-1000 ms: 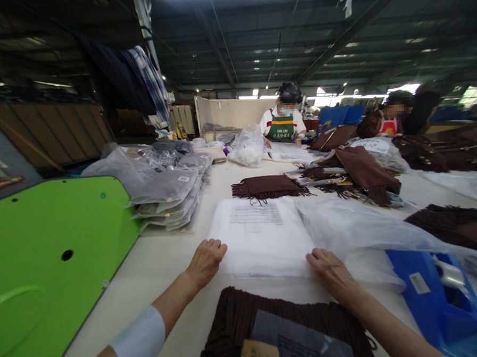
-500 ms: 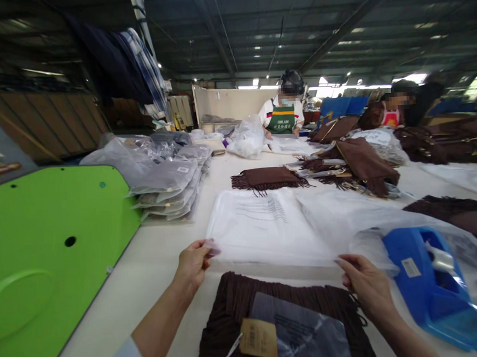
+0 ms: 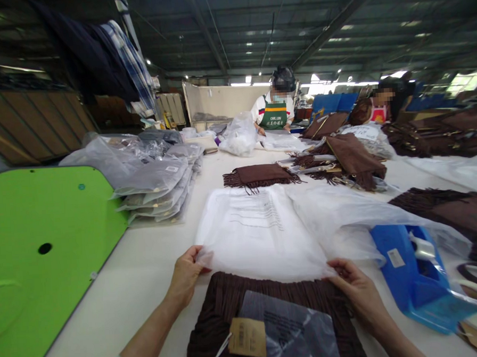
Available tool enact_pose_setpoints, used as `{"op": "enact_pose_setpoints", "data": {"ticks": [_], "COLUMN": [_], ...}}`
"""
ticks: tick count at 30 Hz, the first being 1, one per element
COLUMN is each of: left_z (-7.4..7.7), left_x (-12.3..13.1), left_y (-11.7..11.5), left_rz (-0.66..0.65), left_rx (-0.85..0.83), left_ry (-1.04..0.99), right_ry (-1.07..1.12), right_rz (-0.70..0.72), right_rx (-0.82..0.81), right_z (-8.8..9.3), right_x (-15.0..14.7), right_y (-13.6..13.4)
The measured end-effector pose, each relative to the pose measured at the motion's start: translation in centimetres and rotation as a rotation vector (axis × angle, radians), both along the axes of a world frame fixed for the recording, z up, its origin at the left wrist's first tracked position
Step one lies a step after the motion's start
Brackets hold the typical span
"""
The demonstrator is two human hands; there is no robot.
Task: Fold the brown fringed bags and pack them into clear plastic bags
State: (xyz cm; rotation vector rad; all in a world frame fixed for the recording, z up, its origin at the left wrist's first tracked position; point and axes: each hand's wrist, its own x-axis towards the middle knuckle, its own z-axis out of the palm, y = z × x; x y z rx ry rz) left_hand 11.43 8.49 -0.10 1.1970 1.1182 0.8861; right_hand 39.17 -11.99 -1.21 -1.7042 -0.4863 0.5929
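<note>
A stack of white translucent plastic bags (image 3: pixel 257 231) with printed lines lies flat on the table. My left hand (image 3: pixel 188 271) pinches its near left corner, and my right hand (image 3: pixel 350 279) pinches the near right corner. Just in front of me is a dark brown fringed bag (image 3: pixel 214 318), close to the plastic's near edge. On it rest a tan paper tag (image 3: pixel 247 338) with a white string and a dark translucent plastic packet (image 3: pixel 294 325).
Packed grey bags (image 3: pixel 154 177) are piled at the left beside a green board (image 3: pixel 44 220). A blue tape dispenser (image 3: pixel 407 276) stands at the right. Brown fringed pouches (image 3: pixel 262 174) lie beyond the plastic. A person in a green apron (image 3: pixel 275 115) works across the table.
The plastic's near edge has come closer to me, now reaching the brown bag's far edge. Both hands keep their grip on its corners. The view has shifted slightly.
</note>
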Motion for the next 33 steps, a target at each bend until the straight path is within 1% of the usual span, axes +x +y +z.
{"op": "enact_pose_setpoints", "data": {"ticks": [6,10,12,16,19,21,23,25,29,31,33], "left_z": [0.0,0.3,0.4,0.4,0.1,-0.1,-0.3,-0.3,-0.2,-0.1,-0.1], "left_x": [-0.4,-0.6,-0.6,-0.5,-0.7,-0.8,-0.9,-0.9,-0.7,-0.7,-1.0], "left_y": [-0.7,-1.3,-1.7,-2.5,-2.8,-2.9,-3.1,-3.4,-4.1,-4.5,-4.8], "left_rz": [-0.090,-0.132,-0.114,-0.051,-0.007,0.015,0.026,0.022,0.020,0.044,0.052], "left_rx": [0.090,0.258,0.307,0.253,0.273,0.284,0.244,0.138,-0.180,-0.281,-0.311], "left_ry": [0.250,0.466,0.554,0.630,0.659,0.637,0.572,0.442,0.148,0.091,0.080], "right_ry": [-0.264,-0.374,-0.373,-0.313,-0.240,-0.180,-0.115,-0.057,0.002,-0.025,-0.081], "right_rz": [-0.032,-0.020,-0.022,-0.041,-0.065,-0.077,-0.077,-0.073,-0.074,-0.059,-0.039], "right_rx": [-0.239,-0.396,-0.419,-0.399,-0.379,-0.362,-0.341,-0.319,-0.317,-0.340,-0.359], "right_z": [1.0,0.9,0.7,0.3,0.1,0.1,0.2,0.5,0.8,0.7,0.5], "right_x": [-0.9,-1.3,-1.5,-1.6,-1.6,-1.6,-1.7,-1.9,-2.2,-2.2,-2.0], "right_y": [-0.2,-1.1,-1.5,-1.8,-1.8,-1.8,-1.9,-2.1,-2.5,-2.7,-2.9]}}
